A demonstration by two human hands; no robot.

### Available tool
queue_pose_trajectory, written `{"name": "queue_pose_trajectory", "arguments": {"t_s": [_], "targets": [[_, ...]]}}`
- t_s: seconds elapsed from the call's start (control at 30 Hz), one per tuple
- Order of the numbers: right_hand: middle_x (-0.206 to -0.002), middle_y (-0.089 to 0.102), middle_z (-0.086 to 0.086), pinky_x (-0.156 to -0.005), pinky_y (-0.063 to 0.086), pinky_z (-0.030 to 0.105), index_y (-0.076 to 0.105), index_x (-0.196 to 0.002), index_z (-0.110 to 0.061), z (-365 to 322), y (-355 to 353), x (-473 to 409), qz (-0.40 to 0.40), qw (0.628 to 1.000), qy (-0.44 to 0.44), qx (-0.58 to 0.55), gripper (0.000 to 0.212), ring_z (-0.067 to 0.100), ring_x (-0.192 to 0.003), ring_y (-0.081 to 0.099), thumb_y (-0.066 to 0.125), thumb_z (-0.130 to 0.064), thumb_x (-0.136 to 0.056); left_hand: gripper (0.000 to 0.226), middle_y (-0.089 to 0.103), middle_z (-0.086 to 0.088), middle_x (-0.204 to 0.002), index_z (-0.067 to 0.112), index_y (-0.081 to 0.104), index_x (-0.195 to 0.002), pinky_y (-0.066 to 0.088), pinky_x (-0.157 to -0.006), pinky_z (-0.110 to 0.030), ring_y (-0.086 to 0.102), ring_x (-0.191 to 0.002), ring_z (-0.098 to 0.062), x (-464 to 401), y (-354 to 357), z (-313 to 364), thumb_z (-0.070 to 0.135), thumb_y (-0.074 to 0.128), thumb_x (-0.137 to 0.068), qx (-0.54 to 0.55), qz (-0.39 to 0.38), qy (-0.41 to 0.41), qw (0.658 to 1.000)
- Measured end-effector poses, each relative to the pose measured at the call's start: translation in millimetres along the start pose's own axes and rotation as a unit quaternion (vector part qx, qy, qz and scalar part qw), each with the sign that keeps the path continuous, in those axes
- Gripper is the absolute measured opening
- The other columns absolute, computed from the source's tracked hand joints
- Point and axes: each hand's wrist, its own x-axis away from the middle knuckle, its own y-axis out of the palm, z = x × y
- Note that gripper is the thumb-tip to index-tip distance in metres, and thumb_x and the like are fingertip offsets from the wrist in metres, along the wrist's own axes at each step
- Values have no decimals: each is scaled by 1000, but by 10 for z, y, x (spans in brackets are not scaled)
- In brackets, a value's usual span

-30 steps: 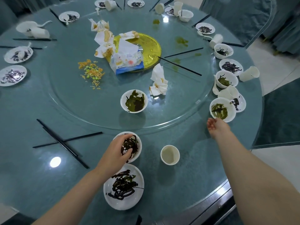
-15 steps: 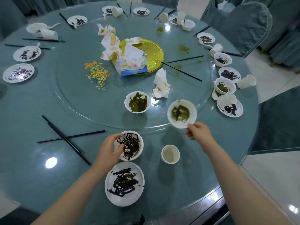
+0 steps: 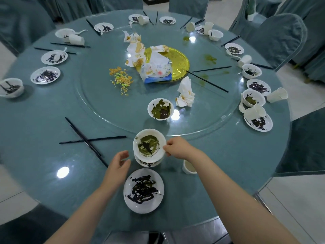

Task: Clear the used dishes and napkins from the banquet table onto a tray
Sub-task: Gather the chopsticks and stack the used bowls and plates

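— Holding what, the right hand [image 3: 177,148]?
— Its fingers pinch the green-smeared bowl [image 3: 149,144], seemingly resting on another bowl [image 3: 147,162] on the desk [image 3: 44,155].
— The left hand [image 3: 117,166]?
— Fingers relaxed, just beside.

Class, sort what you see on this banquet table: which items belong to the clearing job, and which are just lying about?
Belongs to the job:
- stacked bowls, pinched by the right hand
- smeared plate
- paper cup
- crumpled napkin
- chopsticks

Just lying about:
- covered chair
- glass turntable
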Motion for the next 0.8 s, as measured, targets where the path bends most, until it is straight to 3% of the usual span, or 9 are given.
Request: {"name": "queue_pose_trajectory", "arguments": {"t_s": [0.13,0.23,0.3,0.37,0.53,0.6,0.67,0.8], "targets": [[-80,66,4,-63,46,30,62,-75,-12,-18,125,-99,-20,996,17,80,24,18,-71,56,52,-27,-91,30,57,11,-124,30,49,-124,45,-98,-34,56,-113,-11,48,-35,-52,18,54,-97,21,6,-7,1000],[-75,54,1,-54,37,27,50,-72,-17,11,155,-107,21,990,20,138,24,20,-71,52,54,-32,-91,30,57,14,-124,33,49,-123,46,-99,-34,57,-113,-10,78,-64,-70,19,55,-96,26,-1,-10,1000],[-92,58,3,-62,39,28,53,-95,-14,17,178,-107,56,985,13,160,21,24,-87,57,58,-34,-91,33,56,16,-126,33,49,-127,46,-101,-36,57,-113,-8,107,-65,-72,20,55,-97,24,-15,-10,1000],[-110,59,5,-71,43,31,48,-117,-15,17,216,-115,70,985,6,160,33,25,-98,58,59,-32,-91,39,54,17,-131,30,47,-134,44,-101,-33,57,-112,-4,132,-49,-61,21,54,-97,11,-32,-7,999],[-111,62,8,-69,46,34,50,-113,-14,5,333,-150,70,980,-20,184,25,26,-92,58,56,-20,-89,46,49,29,-127,40,40,-137,42,-94,-23,54,-109,7,165,8,48,20,51,-98,-17,-91,16,996],[-110,62,10,-68,44,33,49,-112,-12,6,373,-157,75,977,-20,198,23,27,-93,60,55,-16,-90,51,46,19,-134,42,36,-142,44,-91,-22,53,-110,4,157,39,40,21,50,-97,-56,-104,36,992],[-111,62,12,-69,45,33,48,-113,-11,4,401,-160,79,976,-18,204,24,29,-95,61,55,-15,-91,59,36,11,-143,37,27,-149,45,-98,-30,50,-118,-5,144,56,1,24,51,-96,-110,-103,52,987],[-112,61,12,-69,46,33,48,-117,-10,-7,435,-182,84,967,-15,239,27,29,-97,61,55,-15,-92,70,28,11,-150,31,12,-153,49,-90,-32,50,-118,-9,135,56,1,30,51,-95,-248,-95,95,960]]}}
